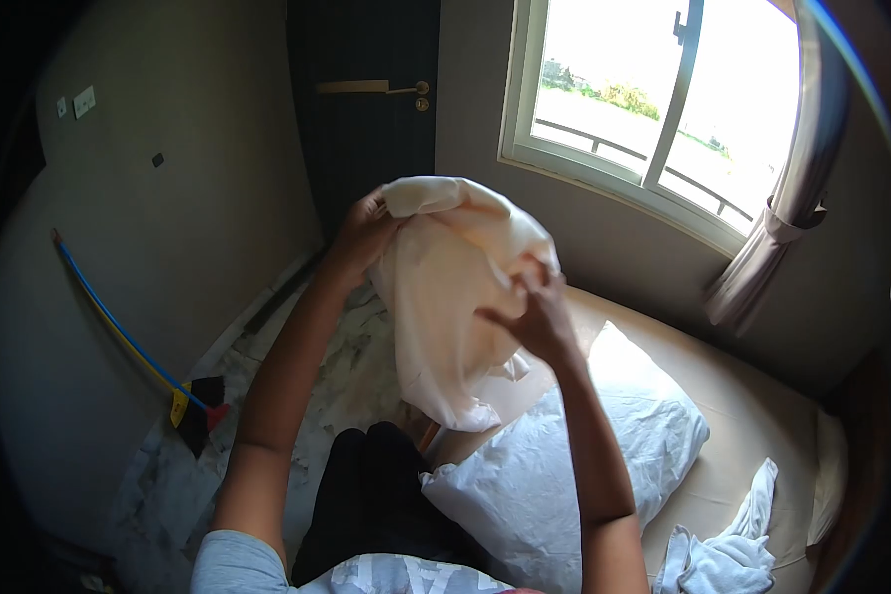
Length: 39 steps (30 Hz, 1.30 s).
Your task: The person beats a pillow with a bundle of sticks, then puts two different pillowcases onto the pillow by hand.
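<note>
Holding a cream pillowcase (445,317) at frame centre, we clutch its top with our left hand (366,233) and pinch its side with our right hand (535,315). We seem to be opening it above the pillow (564,475); the next move calls for finding its mouth.

- Daylight pours in through the window (653,94), blown out to near white on the panes.
- The bed (752,416) catches a bright sunlit patch; the door (366,109) and left wall sit dim.
- Fisheye bending curves the edges, with black vignette corners and a blue fringe at right.
</note>
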Motion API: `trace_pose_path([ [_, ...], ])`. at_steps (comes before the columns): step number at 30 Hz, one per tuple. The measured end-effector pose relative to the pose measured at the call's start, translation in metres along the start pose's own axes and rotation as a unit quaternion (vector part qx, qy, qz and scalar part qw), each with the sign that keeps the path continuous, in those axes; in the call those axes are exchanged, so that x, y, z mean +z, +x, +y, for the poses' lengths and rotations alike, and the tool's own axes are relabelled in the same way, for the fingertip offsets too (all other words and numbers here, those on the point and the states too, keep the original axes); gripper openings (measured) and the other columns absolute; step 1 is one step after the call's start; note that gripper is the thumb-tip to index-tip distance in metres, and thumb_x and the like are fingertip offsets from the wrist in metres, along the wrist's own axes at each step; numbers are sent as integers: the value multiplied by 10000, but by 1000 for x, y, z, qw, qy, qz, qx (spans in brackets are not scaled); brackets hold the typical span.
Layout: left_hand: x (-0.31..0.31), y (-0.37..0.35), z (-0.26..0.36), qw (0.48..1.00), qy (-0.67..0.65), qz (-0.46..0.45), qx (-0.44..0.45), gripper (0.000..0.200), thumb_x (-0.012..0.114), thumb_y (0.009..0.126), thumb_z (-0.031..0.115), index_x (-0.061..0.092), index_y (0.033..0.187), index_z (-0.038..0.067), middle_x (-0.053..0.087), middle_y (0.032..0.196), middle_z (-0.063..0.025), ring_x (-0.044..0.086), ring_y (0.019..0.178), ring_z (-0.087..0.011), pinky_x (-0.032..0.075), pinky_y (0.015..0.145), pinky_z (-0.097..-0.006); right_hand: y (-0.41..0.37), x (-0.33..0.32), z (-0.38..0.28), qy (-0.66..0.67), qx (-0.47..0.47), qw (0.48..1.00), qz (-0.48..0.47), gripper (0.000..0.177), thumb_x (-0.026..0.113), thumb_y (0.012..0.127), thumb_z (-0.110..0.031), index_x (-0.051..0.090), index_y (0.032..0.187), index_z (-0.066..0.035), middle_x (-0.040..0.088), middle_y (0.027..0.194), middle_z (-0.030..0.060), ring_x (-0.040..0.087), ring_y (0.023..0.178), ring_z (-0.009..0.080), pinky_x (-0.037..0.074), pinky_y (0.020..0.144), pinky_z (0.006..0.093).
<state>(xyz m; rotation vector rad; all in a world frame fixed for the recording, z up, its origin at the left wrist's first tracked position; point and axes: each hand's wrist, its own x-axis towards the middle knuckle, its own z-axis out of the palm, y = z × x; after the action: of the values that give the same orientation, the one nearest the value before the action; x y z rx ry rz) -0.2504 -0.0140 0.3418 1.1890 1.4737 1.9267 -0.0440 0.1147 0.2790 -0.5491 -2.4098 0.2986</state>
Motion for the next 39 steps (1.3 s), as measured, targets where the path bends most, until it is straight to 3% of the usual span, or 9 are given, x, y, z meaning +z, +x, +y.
trace_pose_path([
  [4, -11, 18, -13, 999, 15, 31, 25, 237, 646, 776, 157, 566, 935, 0, 638, 861, -75, 604, 761, -121, 492, 682, -274, -19, 53, 16, 140, 96, 978, -119, 197, 620, 754, -209, 628, 850, -36, 567, 941, 101, 567, 880, 263, 460, 740, 408],
  [11, -89, 22, -33, 861, 490, 92, 103, 171, 574, 805, 189, 610, 780, 23, 581, 597, -99, 562, 534, -164, 443, 538, -296, 15, -27, 86, 107, 131, 980, 105, 116, 589, 774, -145, 577, 792, -31, 578, 818, 115, 590, 783, 263, 456, 680, 369],
  [15, -69, 32, -43, 931, 360, 23, 59, 179, 481, 852, 137, 601, 834, 6, 610, 706, -92, 583, 632, -151, 459, 595, -291, 25, -44, 77, -199, 161, 962, 97, 129, 576, 757, -70, 569, 884, -92, 566, 916, 72, 566, 874, 262, 465, 706, 401],
  [18, -18, 35, -18, 992, -64, -38, -101, 215, 404, 882, 114, 571, 930, -13, 609, 836, -105, 601, 738, -180, 495, 681, -318, 28, -37, 29, -99, 49, 975, 190, 196, 617, 739, -102, 534, 916, -94, 558, 892, 80, 580, 796, 265, 476, 656, 406],
  [20, 10, 40, 0, 970, -163, -82, -158, 242, 346, 902, 108, 513, 1028, -14, 580, 935, -122, 597, 820, -202, 510, 756, -337, 26, -36, -19, 138, 43, 982, 125, 236, 642, 756, -259, 539, 867, -78, 599, 812, 96, 604, 659, 287, 485, 616, 399],
  [26, 58, 53, 17, 945, -271, -84, -163, 224, 413, 897, 123, 481, 1086, 23, 581, 964, -104, 596, 854, -171, 504, 780, -311, 27, 17, -34, 29, 56, 998, 6, 297, 623, 777, -321, 620, 805, -25, 630, 734, 150, 617, 682, 316, 475, 640, 371],
  [30, 33, 55, 20, 913, 302, 102, 255, 216, 624, 790, 245, 626, 836, 34, 560, 916, -121, 563, 803, -220, 462, 751, -363, 27, 23, 4, 244, 39, 963, 105, 215, 576, 798, -199, 610, 794, 14, 595, 654, 76, 568, 583, 173, 446, 593, 304],
  [34, -10, 59, -9, 858, 376, 178, 302, 271, 704, 705, 317, 674, 796, 63, 548, 954, -109, 500, 910, -229, 378, 857, -359, 28, -22, 41, 455, 72, 887, -31, 129, 610, 764, -136, 576, 707, -25, 489, 579, -42, 444, 561, 35, 380, 510, 223],
  [39, -9, 19, 20, 809, 511, 147, 251, 251, 697, 698, 295, 670, 764, 55, 621, 865, -88, 587, 809, -237, 460, 746, -326, 21, -64, 45, 296, 51, 948, -101, 205, 672, 737, -201, 567, 717, -26, 555, 653, -12, 502, 603, 58, 402, 536, 235],
])
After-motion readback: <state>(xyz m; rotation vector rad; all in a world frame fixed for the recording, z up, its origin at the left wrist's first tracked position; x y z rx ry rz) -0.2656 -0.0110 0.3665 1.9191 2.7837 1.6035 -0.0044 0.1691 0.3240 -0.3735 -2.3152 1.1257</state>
